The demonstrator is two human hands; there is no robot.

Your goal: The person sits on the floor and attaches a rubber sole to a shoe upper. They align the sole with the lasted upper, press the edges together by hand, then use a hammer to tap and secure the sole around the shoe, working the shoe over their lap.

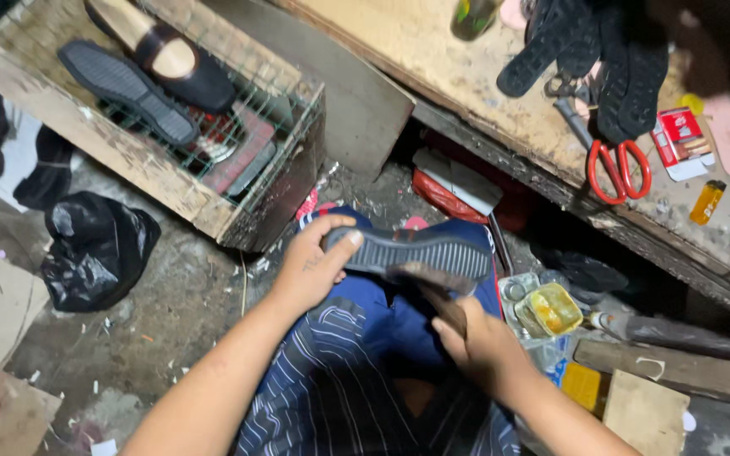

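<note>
Resting over the lap, a black shoe (407,251) is gripped sole-up by the left hand (313,266); a brush (434,285) is clenched in the right hand (482,342). Gluing seems underway; the sole looks mostly uncoated.

Matt ribbed rubber shoe sole (420,252) (dark grey); rough worn wooden workbench (433,59); glossy plastic bag (95,249).

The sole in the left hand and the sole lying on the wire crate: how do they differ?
The held sole is gripped at its end by the left hand over the lap, while the crate sole lies loose on the wire crate. The right hand works a brush-like tool against the held sole; nothing touches the crate sole. The held sole lies nearly level in view; the crate sole runs diagonally. Both are dark, ribbed and tread-up.
</note>
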